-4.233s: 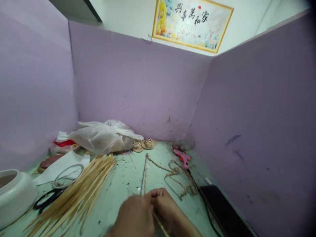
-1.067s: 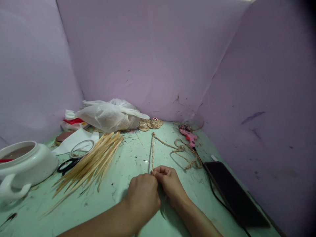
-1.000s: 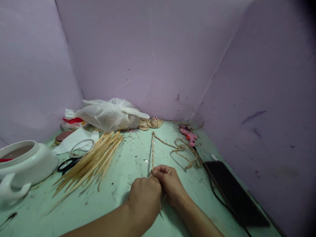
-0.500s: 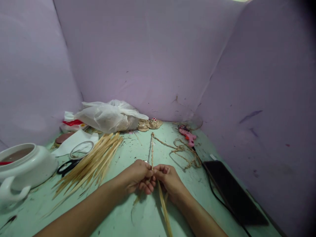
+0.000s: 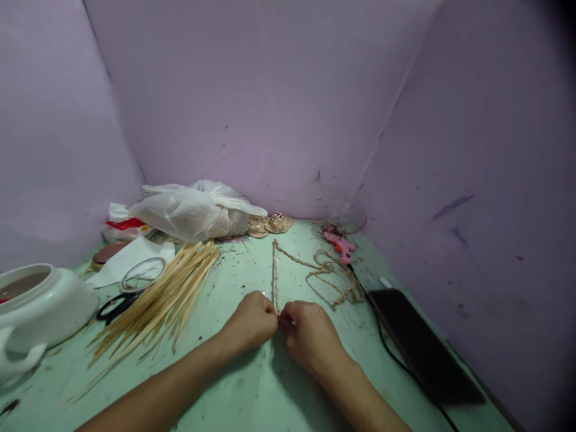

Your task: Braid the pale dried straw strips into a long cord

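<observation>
My left hand [image 5: 250,321] and my right hand [image 5: 308,337] rest knuckles-up on the green table [image 5: 252,396], fingers curled and nearly touching. Between them they pinch the near end of a thin braided straw cord [image 5: 275,275]. The cord runs straight away from me, then bends right into a loose tangle [image 5: 333,279]. What lies under my fingers is hidden.
A bundle of pale straw strips [image 5: 162,296] lies left of my hands, with black scissors [image 5: 113,305] and a wire ring [image 5: 144,273] beside it. A white pot [image 5: 36,309] stands far left, a plastic bag [image 5: 193,210] at the back. A pink glue gun [image 5: 338,245] and black phone [image 5: 418,343] lie to the right.
The view tilted down after the oldest frame. Half a second ago loose straw strips trailed toward me from my fingers; now both hands are closed tight over them and the strips are out of sight.
</observation>
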A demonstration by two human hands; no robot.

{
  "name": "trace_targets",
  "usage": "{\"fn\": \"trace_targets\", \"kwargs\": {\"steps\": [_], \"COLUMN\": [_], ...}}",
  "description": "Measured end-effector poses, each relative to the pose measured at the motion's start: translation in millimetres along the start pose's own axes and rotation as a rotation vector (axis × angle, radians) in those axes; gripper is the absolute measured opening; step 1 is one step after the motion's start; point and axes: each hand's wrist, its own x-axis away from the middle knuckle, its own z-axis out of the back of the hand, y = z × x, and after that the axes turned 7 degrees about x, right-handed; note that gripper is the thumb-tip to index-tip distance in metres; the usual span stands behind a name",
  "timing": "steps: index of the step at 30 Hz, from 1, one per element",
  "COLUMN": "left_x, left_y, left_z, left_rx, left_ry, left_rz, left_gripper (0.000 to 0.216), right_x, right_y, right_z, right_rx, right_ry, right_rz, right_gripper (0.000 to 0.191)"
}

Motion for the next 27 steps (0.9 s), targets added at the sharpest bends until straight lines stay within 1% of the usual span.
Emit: {"fn": "trace_targets", "kwargs": {"steps": [2,4,6,9,11,14,15,17,18,19,20,21,24,25,26,27], "left_x": [-0.3,1.0,3.9,9.3,11.1,10.1,9.2,7.9,7.7,7.7,8.0,8.4,9.3,9.3,9.0,8.6], "left_y": [-2.9,-3.3,-0.1,6.9,9.1,8.0,7.2,6.5,6.7,7.2,7.9,8.4,8.3,7.5,6.3,5.0], "left_z": [-3.4,-5.2,-5.2,-2.3,0.4,4.8,6.6,10.7,12.7,14.6,16.1,17.3,18.4,18.3,18.0,17.8], "left_rx": [0.100,0.220,0.351,0.533,0.589,0.576,0.571,0.569,0.569,0.566,0.558,0.551,0.522,0.510,0.495,0.473], "left_ry": [-0.004,-0.012,-0.024,-0.090,-0.136,-0.148,-0.151,-0.177,-0.196,-0.215,-0.231,-0.244,-0.266,-0.275,-0.288,-0.301], "left_rz": [0.029,0.075,0.154,0.264,0.283,0.237,0.208,0.158,0.146,0.146,0.150,0.152,0.130,0.118,0.107,0.099], "left_gripper": [0.012,0.009,0.008,0.010,0.010,0.006,0.005,0.003,0.002,0.003,0.005,0.007,0.014,0.015,0.014,0.012], "right_x": [4.8,10.1,14.9,19.8,21.4,21.0,19.6,14.0,10.0,5.5,1.0,-3.1,-10.0,-10.4,-10.3,-9.9], "right_y": [-6.7,-14.2,-22.2,-32.6,-36.2,-32.5,-28.6,-18.0,-12.4,-7.3,-3.4,-1.0,-2.1,-4.0,-5.8,-7.0], "right_z": [6.9,11.8,12.7,7.2,3.4,5.8,8.8,15.8,18.4,19.6,19.3,17.3,6.1,2.2,-1.1,-3.8], "right_rx": [0.094,0.149,0.183,0.216,0.221,0.165,0.111,-0.039,-0.128,-0.217,-0.327,-0.473,-1.001,-1.104,-1.146,-1.136], "right_ry": [-0.005,-0.036,-0.089,-0.151,-0.163,-0.152,-0.138,-0.040,0.036,0.118,0.135,0.069,-0.289,-0.369,-0.406,-0.405], "right_rz": [-0.056,-0.068,-0.046,0.005,0.042,0.086,0.084,0.019,-0.050,-0.126,-0.194,-0.248,-0.355,-0.375,-0.388,-0.399], "right_gripper": [0.018,0.017,0.016,0.019,0.021,0.019,0.018,0.026,0.031,0.032,0.030,0.027,0.016,0.013,0.012,0.011]}}
